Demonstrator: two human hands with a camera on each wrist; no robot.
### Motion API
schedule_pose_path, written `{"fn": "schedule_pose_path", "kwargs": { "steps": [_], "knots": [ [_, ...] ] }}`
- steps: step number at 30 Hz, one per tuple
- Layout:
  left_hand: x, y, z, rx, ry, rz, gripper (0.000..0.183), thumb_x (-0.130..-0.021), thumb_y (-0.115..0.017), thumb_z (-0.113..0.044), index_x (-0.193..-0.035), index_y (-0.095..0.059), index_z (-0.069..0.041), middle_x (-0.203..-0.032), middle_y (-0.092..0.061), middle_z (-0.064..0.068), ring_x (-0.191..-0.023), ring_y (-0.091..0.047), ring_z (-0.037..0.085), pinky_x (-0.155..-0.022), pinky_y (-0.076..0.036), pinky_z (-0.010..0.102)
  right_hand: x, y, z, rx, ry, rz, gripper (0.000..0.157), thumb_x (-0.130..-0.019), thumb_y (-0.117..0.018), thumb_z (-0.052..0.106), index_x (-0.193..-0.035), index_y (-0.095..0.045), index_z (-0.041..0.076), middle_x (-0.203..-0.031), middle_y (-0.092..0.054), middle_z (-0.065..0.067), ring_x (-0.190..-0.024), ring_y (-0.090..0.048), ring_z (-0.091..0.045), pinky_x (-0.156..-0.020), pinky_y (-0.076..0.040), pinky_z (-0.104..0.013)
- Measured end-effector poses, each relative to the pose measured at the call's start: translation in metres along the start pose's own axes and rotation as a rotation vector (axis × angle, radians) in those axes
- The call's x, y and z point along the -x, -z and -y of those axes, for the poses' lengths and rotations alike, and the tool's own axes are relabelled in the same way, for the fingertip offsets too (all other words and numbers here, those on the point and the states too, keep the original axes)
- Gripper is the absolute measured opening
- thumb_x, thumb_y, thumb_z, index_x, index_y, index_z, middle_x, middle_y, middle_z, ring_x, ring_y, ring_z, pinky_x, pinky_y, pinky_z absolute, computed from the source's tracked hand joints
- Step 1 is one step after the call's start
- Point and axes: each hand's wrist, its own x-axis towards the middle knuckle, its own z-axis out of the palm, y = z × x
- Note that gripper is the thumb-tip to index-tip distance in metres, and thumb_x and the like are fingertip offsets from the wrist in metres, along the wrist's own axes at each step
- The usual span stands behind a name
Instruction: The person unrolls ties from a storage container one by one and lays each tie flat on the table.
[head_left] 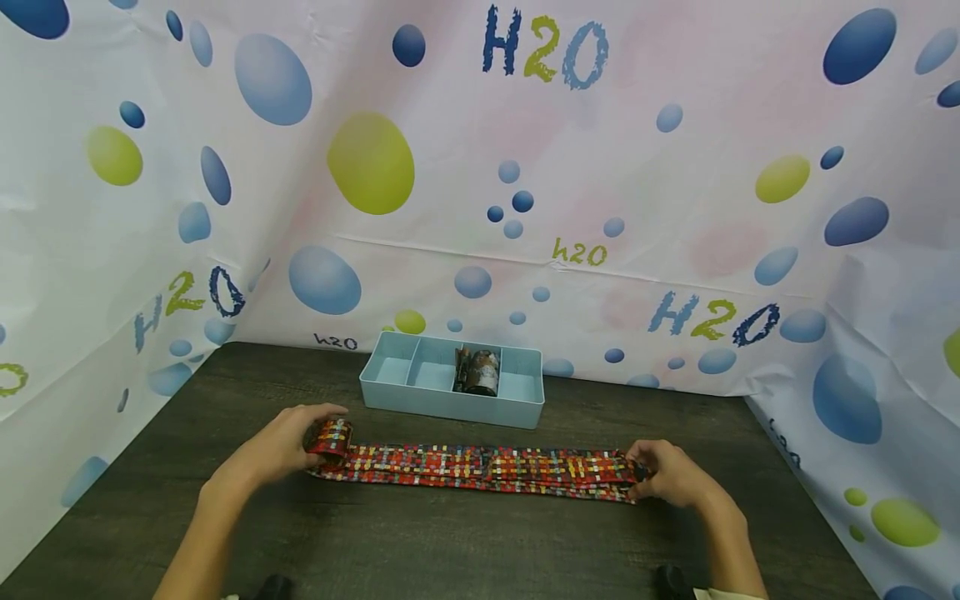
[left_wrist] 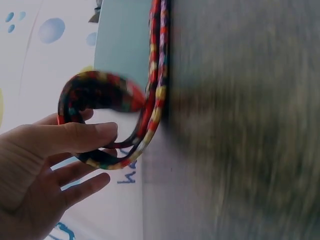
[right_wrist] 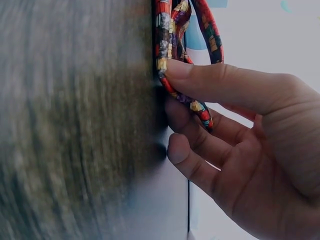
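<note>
A long necktie point(head_left: 435, 462) with a red, yellow and multicoloured check lies folded in layers across the table. Its left end stands up in a loop; in the left wrist view this loop point(left_wrist: 142, 147) curves round to the layered strip. My left hand point(head_left: 273, 446) holds that looped end, the thumb on one side and fingers behind. At the opposite end, my right hand point(head_left: 671, 475) pinches the folded layers between thumb and fingers. The right wrist view shows the thumb pressed on the layered fabric point(right_wrist: 164, 40), with part of the fingers hidden behind it.
Behind the necktie stands a pale blue tray point(head_left: 450, 406) with several compartments. One compartment holds dark rolled items point(head_left: 480, 375), too small to name surely. The dark wooden table point(head_left: 480, 550) meets a white printed sheet point(head_left: 660, 208) at the back and sides.
</note>
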Motion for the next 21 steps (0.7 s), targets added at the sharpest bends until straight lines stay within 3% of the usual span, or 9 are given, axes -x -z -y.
{"fn": "schedule_pose_path", "kwargs": {
  "steps": [11,21],
  "knots": [
    [0.013,0.009,0.02,-0.039,0.068,0.001,0.07,-0.073,-0.089,0.007,-0.135,-0.057,0.01,-0.12,-0.067,0.028,-0.111,-0.063,0.052,-0.089,-0.056,0.06,0.0,0.002,-0.002,-0.016,0.026,0.017,0.037,-0.078,-0.088,0.001,-0.104,-0.061,-0.001,-0.101,-0.067,-0.007,-0.079,-0.054,-0.021,-0.07,-0.048,-0.04],
    [0.011,0.008,0.029,-0.035,0.169,0.048,0.071,-0.073,-0.09,0.005,-0.136,-0.056,0.011,-0.122,-0.064,0.031,-0.111,-0.062,0.052,-0.09,-0.055,0.062,0.0,0.0,-0.002,-0.036,0.003,0.015,0.036,-0.078,-0.088,0.0,-0.103,-0.061,-0.001,-0.095,-0.064,-0.006,-0.077,-0.052,-0.021,-0.068,-0.045,-0.039]
  ]
}}
